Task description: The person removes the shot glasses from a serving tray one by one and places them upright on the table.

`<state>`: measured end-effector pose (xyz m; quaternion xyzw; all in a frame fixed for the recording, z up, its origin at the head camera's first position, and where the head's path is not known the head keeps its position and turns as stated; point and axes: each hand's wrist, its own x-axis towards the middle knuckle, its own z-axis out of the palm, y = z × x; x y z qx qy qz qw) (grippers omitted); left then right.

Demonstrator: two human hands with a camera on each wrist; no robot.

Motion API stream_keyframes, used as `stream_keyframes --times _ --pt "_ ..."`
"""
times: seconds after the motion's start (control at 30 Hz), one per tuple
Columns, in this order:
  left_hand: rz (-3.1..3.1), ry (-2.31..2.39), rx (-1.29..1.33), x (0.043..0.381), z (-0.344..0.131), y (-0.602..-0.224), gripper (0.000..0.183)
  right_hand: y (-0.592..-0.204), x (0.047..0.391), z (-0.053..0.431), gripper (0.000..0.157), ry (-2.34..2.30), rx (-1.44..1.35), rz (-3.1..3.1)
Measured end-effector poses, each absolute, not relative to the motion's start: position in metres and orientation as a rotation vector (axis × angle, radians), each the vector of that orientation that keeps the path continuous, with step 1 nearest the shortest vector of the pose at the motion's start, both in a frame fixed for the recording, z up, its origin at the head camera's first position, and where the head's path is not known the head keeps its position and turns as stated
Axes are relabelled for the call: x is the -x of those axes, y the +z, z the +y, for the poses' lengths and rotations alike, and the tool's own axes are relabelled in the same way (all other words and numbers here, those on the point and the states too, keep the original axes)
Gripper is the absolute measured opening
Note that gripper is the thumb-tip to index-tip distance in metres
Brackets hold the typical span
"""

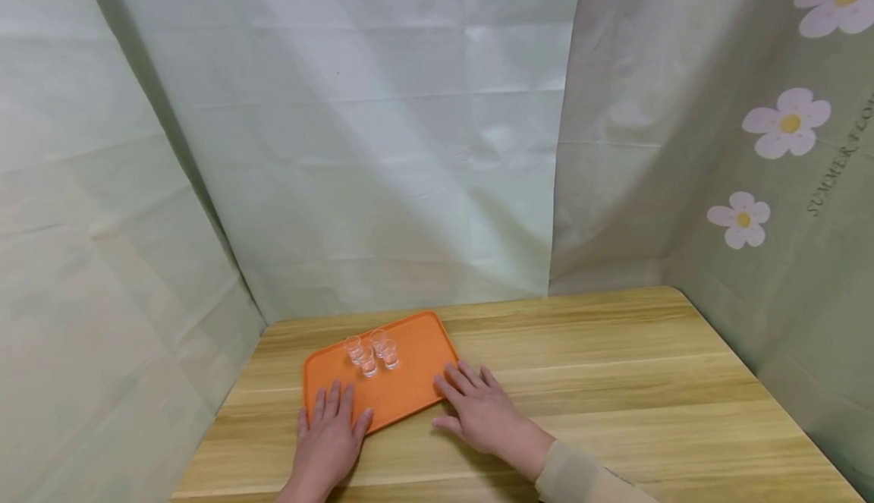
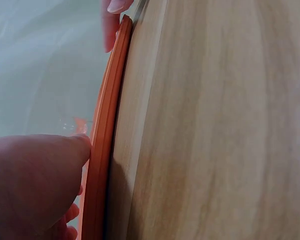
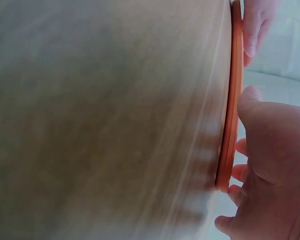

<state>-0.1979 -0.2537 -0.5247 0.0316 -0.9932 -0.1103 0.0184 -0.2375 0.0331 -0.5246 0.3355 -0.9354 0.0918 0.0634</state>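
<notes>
An orange tray (image 1: 419,347) lies slanted on the table. Several small clear shot glasses (image 1: 369,365) stand close together towards its back left. My left hand (image 1: 328,442) spreads its straight fingers over the tray's near-left part, and its thumb lies at the near rim. Around the near-right corner, the relaxed fingers of my right hand (image 1: 488,418) reach the rim, with the thumb out to the side. From the left wrist, the tray's edge (image 2: 105,125) runs low along the tabletop. The right wrist view shows the right thumb beside the rim (image 3: 231,120).
The wood-grain table (image 1: 614,381) extends to the right of the tray. Pale cloth (image 1: 410,146) hangs behind it and on both sides. Flower prints (image 1: 787,124) decorate the right-hand cloth.
</notes>
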Motion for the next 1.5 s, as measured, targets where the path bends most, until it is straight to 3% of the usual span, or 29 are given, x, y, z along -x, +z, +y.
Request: stream_keyframes --times 0.87,1.5 --pt "-3.110 -0.386 -0.091 0.201 -0.257 -0.533 0.076 -0.512 0.234 0.033 0.074 0.267 -1.022 -3.042" --pt "-3.031 -0.394 -0.015 0.196 -0.242 -0.535 0.067 -0.515 0.226 0.051 0.074 0.315 -1.025 -3.044"
